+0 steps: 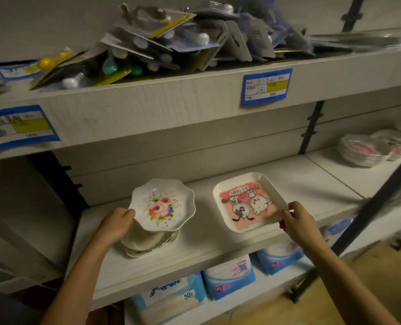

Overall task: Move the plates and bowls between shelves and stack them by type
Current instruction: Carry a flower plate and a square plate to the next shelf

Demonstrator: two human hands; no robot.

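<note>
Gripping floral plate (163, 206) with left hand (117, 222), pinching square plate (248, 202) rim with right hand (299, 221); might tilt and slip from that thin hold.

White shelf (206, 245), scalloped plate stack (147, 243), stacked bowls (361, 153)

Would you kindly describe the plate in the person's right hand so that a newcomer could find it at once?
On the pale wooden middle shelf, under the one heaped with packaged goods, the right hand pinches the edge of a white rounded-square plate. Unlike the scalloped white floral plate that the left hand holds atop a stack beside it, it carries a pink cartoon print.
</note>
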